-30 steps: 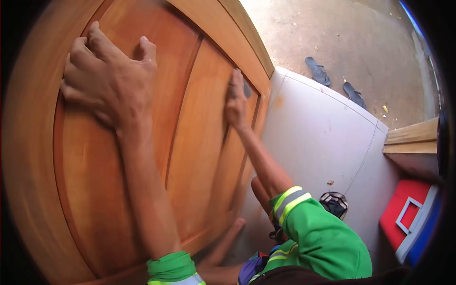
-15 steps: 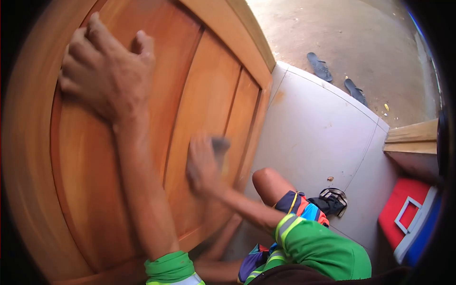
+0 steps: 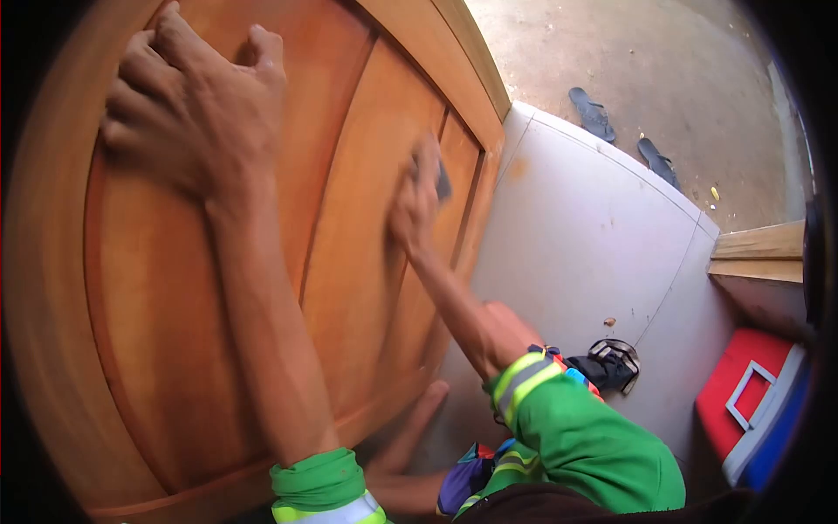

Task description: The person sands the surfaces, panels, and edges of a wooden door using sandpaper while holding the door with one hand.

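The panel [image 3: 371,122] is smooth, faintly glossy wood, the sleeve [image 3: 602,437] matt cloth

Dark obj. [image 3: 444,182] under R hand [image 3: 415,199] blurry

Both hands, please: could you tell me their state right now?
Left hand: open, on the panelled wood.
Right hand: holding a dark object, blurred.

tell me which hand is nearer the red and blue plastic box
Right. The right hand holds a dark pad against the brown panelled wooden door, across the pale tiled floor from the box; the left hand is farther off, on the door's left side.
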A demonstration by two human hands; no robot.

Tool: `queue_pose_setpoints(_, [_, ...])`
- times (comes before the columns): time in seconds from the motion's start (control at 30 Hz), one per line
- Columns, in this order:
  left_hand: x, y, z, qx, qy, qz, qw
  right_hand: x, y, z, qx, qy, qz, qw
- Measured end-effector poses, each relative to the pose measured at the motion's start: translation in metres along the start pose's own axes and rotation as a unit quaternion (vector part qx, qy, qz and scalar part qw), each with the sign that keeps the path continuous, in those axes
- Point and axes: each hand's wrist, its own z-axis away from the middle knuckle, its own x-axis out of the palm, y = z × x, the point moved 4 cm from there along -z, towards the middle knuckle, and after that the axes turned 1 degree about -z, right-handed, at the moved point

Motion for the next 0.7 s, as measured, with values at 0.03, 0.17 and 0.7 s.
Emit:
queue_pose_setpoints(0.03, [-0.001,0.001,0.002,-0.001,-0.001,0.001,1.0,0.009,-0.012,0.0,-0.048,-0.028,0.003,0.998])
queue_pose_setpoints(0.17, [0.0,0.003,-0.005,-0.005,0.018,0.002,1.0,0.002,-0.011,0.137,-0.149,-0.129,0.056,0.979])
queue_pose_setpoints(0.7, [-0.008,0.008,-0.006,-0.017,-0.038,-0.014,0.999,-0.019,0.012,0.051,-0.04,0.006,-0.018,0.999])
